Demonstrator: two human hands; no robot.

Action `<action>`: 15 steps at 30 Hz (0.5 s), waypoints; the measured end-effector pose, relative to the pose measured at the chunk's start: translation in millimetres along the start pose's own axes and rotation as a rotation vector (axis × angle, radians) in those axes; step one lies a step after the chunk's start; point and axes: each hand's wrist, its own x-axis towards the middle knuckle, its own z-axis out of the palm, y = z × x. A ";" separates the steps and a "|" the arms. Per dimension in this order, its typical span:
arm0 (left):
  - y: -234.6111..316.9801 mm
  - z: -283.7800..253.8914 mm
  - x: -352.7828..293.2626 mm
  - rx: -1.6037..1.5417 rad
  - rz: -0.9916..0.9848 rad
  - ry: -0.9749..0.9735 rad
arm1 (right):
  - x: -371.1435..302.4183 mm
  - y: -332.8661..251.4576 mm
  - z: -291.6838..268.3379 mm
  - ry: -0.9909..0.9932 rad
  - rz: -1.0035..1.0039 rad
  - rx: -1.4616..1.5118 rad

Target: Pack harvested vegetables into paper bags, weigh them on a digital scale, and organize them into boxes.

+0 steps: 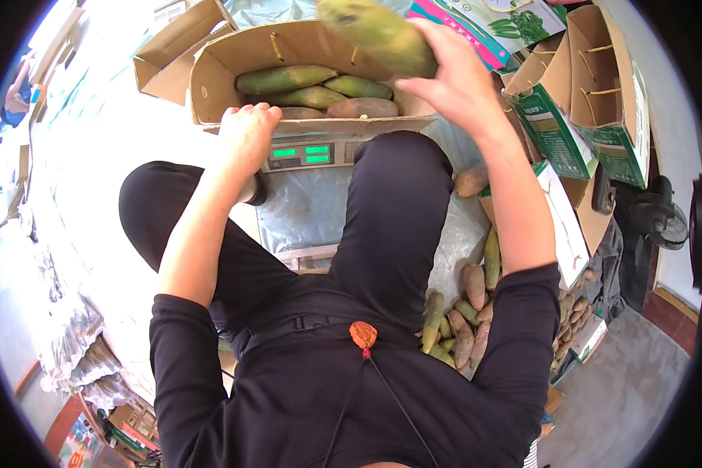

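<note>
My right hand [462, 82] holds a large green radish [376, 35], slightly blurred, above the right part of an open cardboard box [308, 125]. My left hand [246, 134] is closed over the box's near rim, fingers curled over the edge. Inside the box lie several long radishes [286, 79], some green and some brownish with soil. The box rests on a digital scale [300, 156] with lit green displays, in front of my knees.
Loose radishes [462, 343] are piled on the floor by my right leg. Green-and-brown carton boxes [558, 129] with cord handles stand at the right, near a black fan [657, 218]. A pink-and-white printed carton [487, 27] lies at the far right.
</note>
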 end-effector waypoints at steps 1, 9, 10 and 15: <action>-1.3 0.0 -2.5 0.023 -0.009 0.004 | 9.8 -9.7 8.2 -0.067 -0.008 -0.064; 3.9 -6.7 -0.5 -0.110 0.041 -0.011 | -0.9 51.8 55.6 0.014 0.111 -0.029; 0.3 -7.9 -4.1 -0.203 0.052 0.066 | -10.6 53.3 50.4 0.052 0.158 0.115; 25.2 -64.8 -14.8 -0.831 0.150 0.364 | -125.4 80.2 7.8 0.159 0.520 0.291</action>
